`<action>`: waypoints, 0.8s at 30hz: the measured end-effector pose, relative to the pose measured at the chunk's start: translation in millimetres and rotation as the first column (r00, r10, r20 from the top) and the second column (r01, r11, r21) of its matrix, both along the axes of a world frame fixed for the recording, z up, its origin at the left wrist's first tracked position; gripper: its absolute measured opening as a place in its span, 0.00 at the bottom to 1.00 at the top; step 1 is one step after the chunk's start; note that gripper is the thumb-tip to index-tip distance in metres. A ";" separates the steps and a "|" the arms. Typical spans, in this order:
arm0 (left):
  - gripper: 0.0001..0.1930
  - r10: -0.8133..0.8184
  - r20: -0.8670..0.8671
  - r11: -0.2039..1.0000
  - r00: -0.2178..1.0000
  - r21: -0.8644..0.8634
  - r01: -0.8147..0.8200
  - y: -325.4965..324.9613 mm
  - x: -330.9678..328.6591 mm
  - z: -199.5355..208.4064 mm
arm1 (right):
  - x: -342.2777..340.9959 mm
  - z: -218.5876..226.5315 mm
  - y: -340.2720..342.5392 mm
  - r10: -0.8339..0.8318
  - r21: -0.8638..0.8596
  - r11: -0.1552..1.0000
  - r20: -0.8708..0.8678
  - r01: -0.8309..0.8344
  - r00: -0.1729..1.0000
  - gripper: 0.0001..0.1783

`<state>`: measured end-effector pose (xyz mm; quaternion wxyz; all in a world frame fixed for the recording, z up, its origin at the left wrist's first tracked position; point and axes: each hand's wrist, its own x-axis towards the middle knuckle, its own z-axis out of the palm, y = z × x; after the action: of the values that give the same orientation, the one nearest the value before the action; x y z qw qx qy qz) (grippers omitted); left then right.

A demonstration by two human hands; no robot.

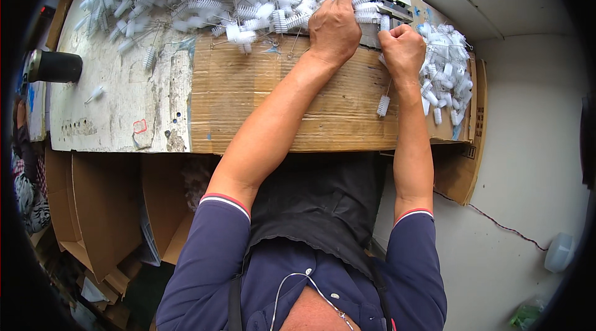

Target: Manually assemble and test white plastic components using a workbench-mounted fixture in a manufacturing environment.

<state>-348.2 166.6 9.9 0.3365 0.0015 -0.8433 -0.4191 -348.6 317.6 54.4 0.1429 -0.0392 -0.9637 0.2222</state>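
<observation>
Small brushes with white bristles and thin twisted-wire stems lie about both hands. My left hand [335,28] is closed, its curled fingers beside a cluster of brushes [367,16]; what is inside the fingers is hidden. My right hand [403,52] is pinched at the front of a small metal device [393,11]. A white brush head [385,22] stands at its fingertips, with the stem hidden in the grip. Below the right hand, a single brush [383,106] rests on the cardboard sheet [261,107], its wire running up beside the wrist.
A large brush heap [205,5] spreads over the table's far left; a smaller heap [446,73] sits right of my right hand. A black cylinder [57,67] and one loose brush [94,94] are at left. Cardboard boxes [102,207] stand below the worn white tabletop [118,120].
</observation>
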 end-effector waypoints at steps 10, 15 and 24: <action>0.10 -0.005 -0.088 1.000 0.996 0.003 0.005 1.7 -3.8 -3.1 | -1.3 -13.4 6.6 -0.011 -0.087 0.996 -0.038 0.007 0.999 0.11; 0.14 -0.016 -0.032 1.000 0.999 -0.013 0.016 1.1 -2.5 -5.1 | 1.1 -15.2 9.3 0.024 -0.138 0.990 -0.029 -0.028 0.999 0.11; 0.13 -0.014 -0.013 1.000 1.000 -0.005 0.014 0.3 -1.0 -4.2 | 1.6 -12.0 6.3 0.022 -0.180 0.983 -0.015 -0.024 1.000 0.11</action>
<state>-349.1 166.9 5.6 0.3391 -0.0078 -0.8420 -0.4195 -346.9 323.9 42.4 0.1424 -0.0395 -0.9391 0.3102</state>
